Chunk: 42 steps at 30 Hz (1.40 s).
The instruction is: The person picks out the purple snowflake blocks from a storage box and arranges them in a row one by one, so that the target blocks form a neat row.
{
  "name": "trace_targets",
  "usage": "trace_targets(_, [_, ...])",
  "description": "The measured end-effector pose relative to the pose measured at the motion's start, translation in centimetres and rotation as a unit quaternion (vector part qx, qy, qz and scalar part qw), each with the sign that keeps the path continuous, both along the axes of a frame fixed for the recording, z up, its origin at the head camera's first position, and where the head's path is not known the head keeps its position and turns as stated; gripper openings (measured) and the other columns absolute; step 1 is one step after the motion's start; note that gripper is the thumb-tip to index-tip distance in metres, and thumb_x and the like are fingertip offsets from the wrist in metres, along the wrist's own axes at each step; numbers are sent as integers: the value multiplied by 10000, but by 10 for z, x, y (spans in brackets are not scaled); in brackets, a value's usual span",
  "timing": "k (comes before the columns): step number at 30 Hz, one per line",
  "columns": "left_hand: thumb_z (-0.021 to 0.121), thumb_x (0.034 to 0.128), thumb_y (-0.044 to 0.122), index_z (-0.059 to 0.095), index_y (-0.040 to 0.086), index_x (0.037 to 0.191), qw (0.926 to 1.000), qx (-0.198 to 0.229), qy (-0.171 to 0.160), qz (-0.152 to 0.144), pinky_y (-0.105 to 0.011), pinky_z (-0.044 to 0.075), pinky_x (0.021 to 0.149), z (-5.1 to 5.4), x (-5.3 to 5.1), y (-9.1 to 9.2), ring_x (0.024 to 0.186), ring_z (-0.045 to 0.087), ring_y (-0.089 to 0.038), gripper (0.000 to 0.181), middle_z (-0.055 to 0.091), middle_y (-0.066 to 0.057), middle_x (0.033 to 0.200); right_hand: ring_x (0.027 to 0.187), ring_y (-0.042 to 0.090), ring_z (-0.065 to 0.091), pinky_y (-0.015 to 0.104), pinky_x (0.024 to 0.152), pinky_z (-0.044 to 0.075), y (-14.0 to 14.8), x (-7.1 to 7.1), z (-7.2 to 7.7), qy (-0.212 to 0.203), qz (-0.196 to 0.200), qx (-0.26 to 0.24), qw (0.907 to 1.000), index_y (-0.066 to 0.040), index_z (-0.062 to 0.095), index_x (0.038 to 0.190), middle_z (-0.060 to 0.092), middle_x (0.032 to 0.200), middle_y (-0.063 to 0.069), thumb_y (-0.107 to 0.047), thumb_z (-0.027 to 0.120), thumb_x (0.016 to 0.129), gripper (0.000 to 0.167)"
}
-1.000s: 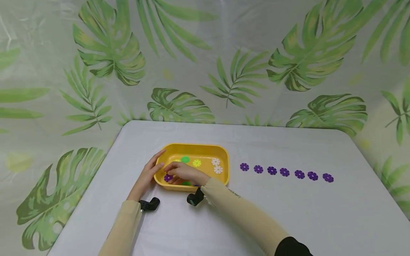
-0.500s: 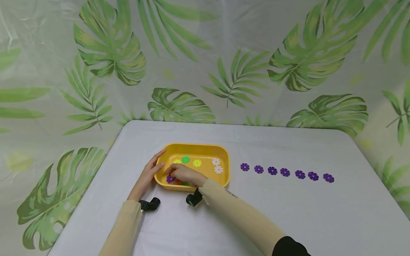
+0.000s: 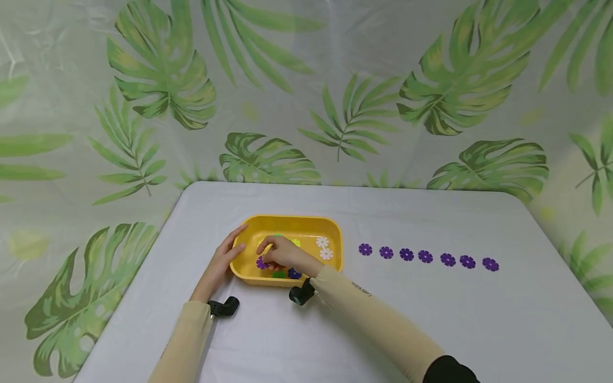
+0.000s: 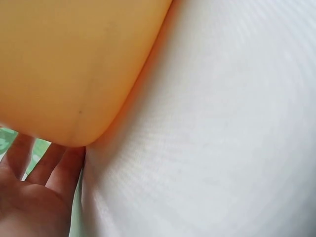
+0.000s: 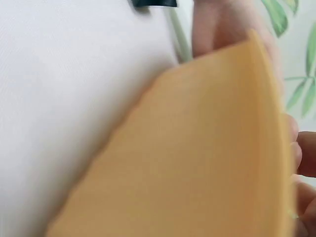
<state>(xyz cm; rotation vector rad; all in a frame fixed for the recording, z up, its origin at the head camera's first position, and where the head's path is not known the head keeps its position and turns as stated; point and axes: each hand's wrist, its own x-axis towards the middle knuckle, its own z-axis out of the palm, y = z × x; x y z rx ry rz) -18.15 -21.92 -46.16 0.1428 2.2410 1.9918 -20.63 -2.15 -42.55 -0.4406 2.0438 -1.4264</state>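
My left hand [image 3: 219, 266] holds the yellow tray [image 3: 287, 217] at its left end, thumb at the rim; the left wrist view shows fingers against the outer wall. Inside the tray, my right hand [image 3: 289, 255] pinches a purple flower-shaped disc [image 3: 262, 262], partly covered by the fingertips. Near that hand lie a dark blue disc [image 3: 294, 273] and a green disc [image 3: 279, 274]. White discs [image 3: 326, 254] sit at the tray's right side. A yellow disc [image 3: 296, 242] and another green disc are partly hidden behind the hand.
Right of the tray, several purple flower discs [image 3: 425, 257] lie spaced in a row on the white-covered table [image 3: 383, 218]. A leaf-printed curtain [image 3: 354, 122] hangs behind the table's far edge.
My right hand has shifted right inside the tray, and the purple disc has moved right with it. The dark blue disc now shows under the wrist. The left hand keeps its place.
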Motion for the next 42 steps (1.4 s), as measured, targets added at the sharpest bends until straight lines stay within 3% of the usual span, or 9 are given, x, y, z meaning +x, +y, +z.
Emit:
trace_targets(5, [457, 1021, 174, 313, 170, 1509, 9999, -19, 70, 83, -473, 118, 1148, -19, -8, -4, 1443, 74, -238, 508, 138, -44, 1586, 602, 175, 556, 323, 609, 555, 36, -10, 15, -40, 134, -484, 9987, 33, 594, 1086, 578, 771, 75, -38, 536, 959, 156])
trace_targets(12, [472, 1016, 192, 332, 193, 1501, 9999, -46, 105, 114, -460, 140, 1147, -20, -8, -5, 1439, 102, -214, 505, 161, -20, 1580, 648, 203, 550, 296, 616, 524, 102, -22, 25, 213, -101, -642, 9977, 47, 570, 1138, 618, 846, 88, -80, 521, 975, 213])
trace_targets(21, [472, 1016, 182, 330, 194, 1502, 9999, -30, 87, 105, -451, 134, 1149, -20, -6, -7, 1437, 104, -205, 507, 168, -11, 1577, 697, 207, 545, 325, 680, 541, 210, -28, 11, 414, -826, -285, 9953, 54, 519, 1214, 563, 876, 111, -148, 502, 995, 299])
trace_targets(32, [466, 1017, 172, 321, 173, 1504, 9999, -3, 99, 108, -451, 154, 1145, -19, -5, -7, 1436, 108, -217, 508, 167, -20, 1576, 724, 147, 566, 302, 679, 534, 345, -10, -10, 325, -1832, -116, 9825, 74, 459, 1265, 561, 920, 54, -202, 484, 1014, 374])
trace_targets(38, [469, 1015, 170, 330, 176, 1501, 9998, -62, 134, 96, -444, 130, 1151, -20, -5, -6, 1439, 87, -197, 505, 174, -14, 1575, 728, 121, 592, 246, 671, 540, 410, 6, -20, 124, -2460, -390, 9684, -114, 605, 1125, 618, 908, -29, -166, 485, 1011, 173])
trace_targets(42, [464, 1019, 169, 332, 183, 1501, 9999, -43, 146, 42, -443, 122, 1152, -19, -6, -6, 1440, 75, -186, 500, 167, -8, 1576, 722, 127, 600, 216, 662, 540, 446, 18, -24, -166, -2767, -938, 9562, -211, 675, 1020, 641, 913, -56, -101, 492, 1001, 215])
